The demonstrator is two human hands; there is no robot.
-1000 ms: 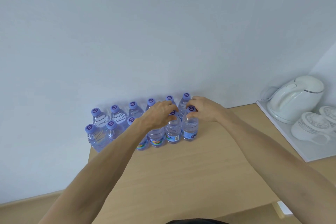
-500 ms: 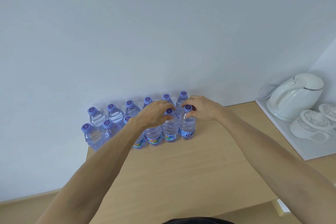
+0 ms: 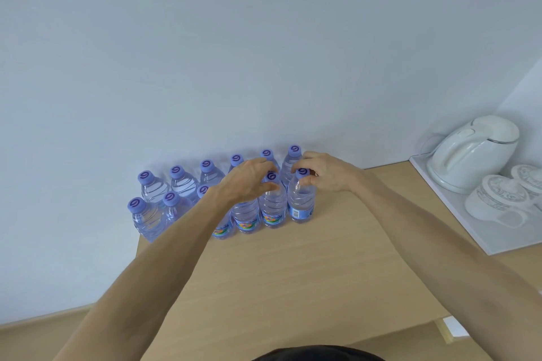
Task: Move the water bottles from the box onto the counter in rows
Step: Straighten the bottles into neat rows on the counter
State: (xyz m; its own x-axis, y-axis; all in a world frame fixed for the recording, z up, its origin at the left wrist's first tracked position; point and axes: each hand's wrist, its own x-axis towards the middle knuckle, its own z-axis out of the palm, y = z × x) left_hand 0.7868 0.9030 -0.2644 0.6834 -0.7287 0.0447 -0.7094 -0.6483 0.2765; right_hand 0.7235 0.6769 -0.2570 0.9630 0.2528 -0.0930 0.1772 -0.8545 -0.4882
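Where left hand covers front-row bottles: caps hidden (grip unclear).

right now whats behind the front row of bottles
A second row of water bottles stands against the wall. The left hand covers part of it, so its full count is hidden.
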